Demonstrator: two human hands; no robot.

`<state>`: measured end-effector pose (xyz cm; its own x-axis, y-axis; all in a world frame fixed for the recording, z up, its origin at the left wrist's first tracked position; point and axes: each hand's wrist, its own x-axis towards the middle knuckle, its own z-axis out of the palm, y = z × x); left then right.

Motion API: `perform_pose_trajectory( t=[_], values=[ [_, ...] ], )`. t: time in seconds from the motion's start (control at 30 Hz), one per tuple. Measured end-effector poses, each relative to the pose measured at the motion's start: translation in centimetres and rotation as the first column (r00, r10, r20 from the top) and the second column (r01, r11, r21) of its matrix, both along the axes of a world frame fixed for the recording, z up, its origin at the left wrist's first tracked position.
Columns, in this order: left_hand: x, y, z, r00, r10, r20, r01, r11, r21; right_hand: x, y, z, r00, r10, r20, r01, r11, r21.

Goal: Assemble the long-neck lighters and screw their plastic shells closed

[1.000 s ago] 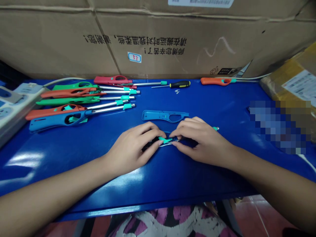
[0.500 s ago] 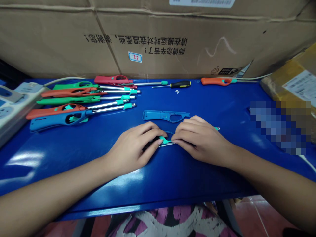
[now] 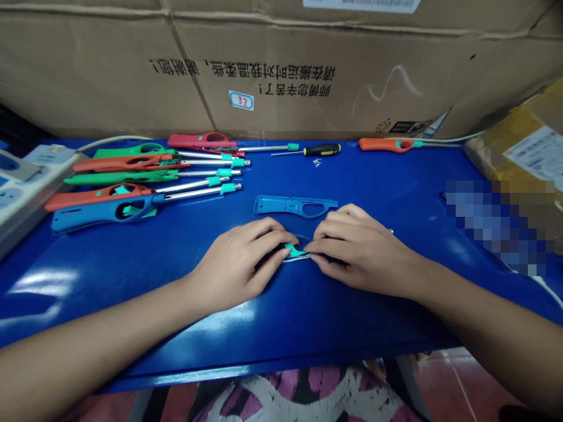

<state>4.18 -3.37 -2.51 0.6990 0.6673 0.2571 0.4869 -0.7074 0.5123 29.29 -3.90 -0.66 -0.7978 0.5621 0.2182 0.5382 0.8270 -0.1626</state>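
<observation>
Between my hands lies an open blue long-nosed lighter with a teal trigger and a white wire along its near side. My left hand pinches it at the trigger, thumb and fingertips closed on it, hiding the handle end. Close by on the other side, my right hand grips the same lighter with bent fingers just ahead of the trigger. Past the right knuckles only a small metal tip shows. Just beyond the hands rests the loose blue half shell, its hollow inner side up.
Several red, green, orange and blue lighters lie at the left by a white power strip. Toward the back are a black-and-yellow screwdriver, small screws and an orange lighter. A large carton stands behind.
My right hand has shifted very slightly, and less of the lighter's tip shows past it. The left hand keeps its pinch at the trigger.
</observation>
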Motion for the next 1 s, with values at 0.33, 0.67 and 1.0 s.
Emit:
perform_pose_trajectory(
  t=[0.33, 0.67, 1.0],
  values=[
    [-0.04, -0.11, 0.13, 1.0, -0.013, 0.005, 0.013, 1.0, -0.006, -0.07, 0.09, 0.21, 0.999, 0.047, 0.006, -0.047, 0.998, 0.046],
    [-0.05, 0.01, 0.16, 0.999, -0.019, 0.026, 0.02, 1.0, -0.022, -0.1, 0.11, -0.28, 0.998, 0.045, -0.055, -0.044, 0.999, 0.009],
    [-0.06, -0.02, 0.07, 1.0, -0.013, 0.02, 0.013, 1.0, -0.012, -0.17, -0.02, -0.62, 0.994, 0.014, -0.104, -0.017, 0.999, -0.035]
  ],
)
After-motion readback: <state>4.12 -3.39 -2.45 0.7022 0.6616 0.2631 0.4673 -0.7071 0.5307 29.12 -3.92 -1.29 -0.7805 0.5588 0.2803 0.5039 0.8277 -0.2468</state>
